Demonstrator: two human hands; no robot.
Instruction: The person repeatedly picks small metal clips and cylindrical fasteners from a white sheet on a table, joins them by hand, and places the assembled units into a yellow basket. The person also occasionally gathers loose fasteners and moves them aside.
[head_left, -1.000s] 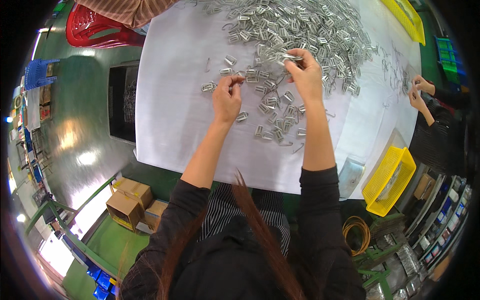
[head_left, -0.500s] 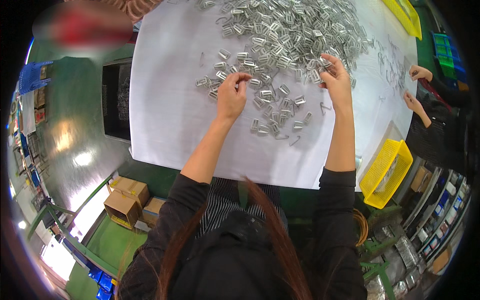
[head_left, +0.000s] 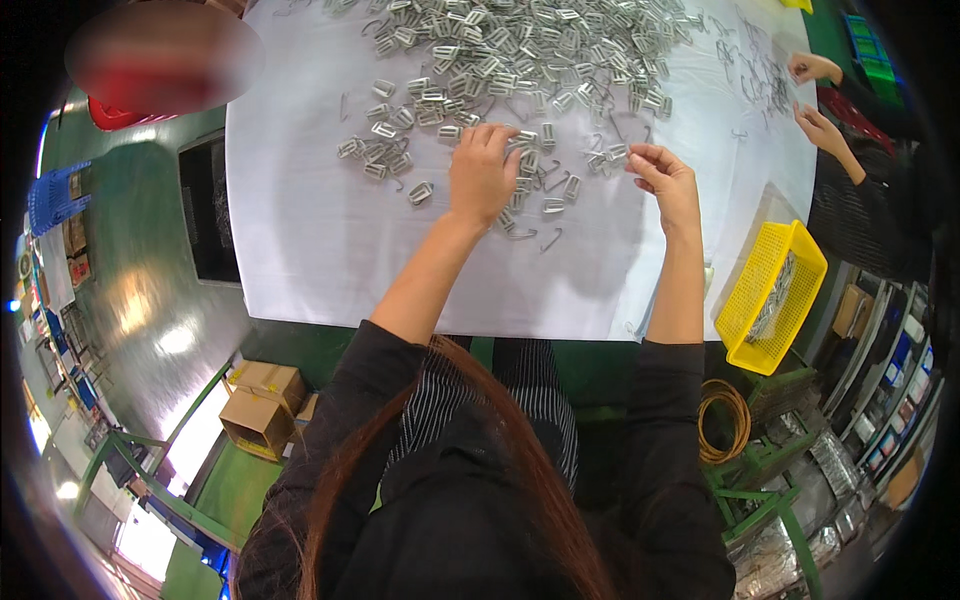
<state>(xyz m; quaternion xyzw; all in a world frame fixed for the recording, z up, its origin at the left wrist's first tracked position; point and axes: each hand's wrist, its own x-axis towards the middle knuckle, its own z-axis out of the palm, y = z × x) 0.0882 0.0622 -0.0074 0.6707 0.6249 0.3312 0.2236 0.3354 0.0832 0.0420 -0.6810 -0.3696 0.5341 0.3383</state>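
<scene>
Silvery slotted metal buckles (head_left: pixel 520 55) lie heaped on a white-covered table (head_left: pixel 300 270), with looser ones spread toward me. My left hand (head_left: pixel 482 178) reaches over the near loose buckles, fingers bent and the thumb apart from them; its fingertips partly cover the pieces below. To the right, my right hand (head_left: pixel 665 188) has thumb and index finger drawn together, and whatever they pinch is too small to make out. A few buckles (head_left: pixel 606 160) sit just left of those fingertips. Bent wire hooks (head_left: pixel 551 240) are scattered among the loose pieces.
A yellow basket (head_left: pixel 738 330) holding metal pieces stands at the table's right edge. Another person's hands (head_left: pixel 822 130) work at the far right beside a pile of wire hooks (head_left: pixel 765 80). A black bin (head_left: pixel 205 215) adjoins the left edge; cardboard boxes (head_left: pixel 262 400) sit lower left.
The view has shifted, so table and heap appear farther up and left. My right hand has come nearer to me, away from the heap. My left hand has shifted right over the loose buckles.
</scene>
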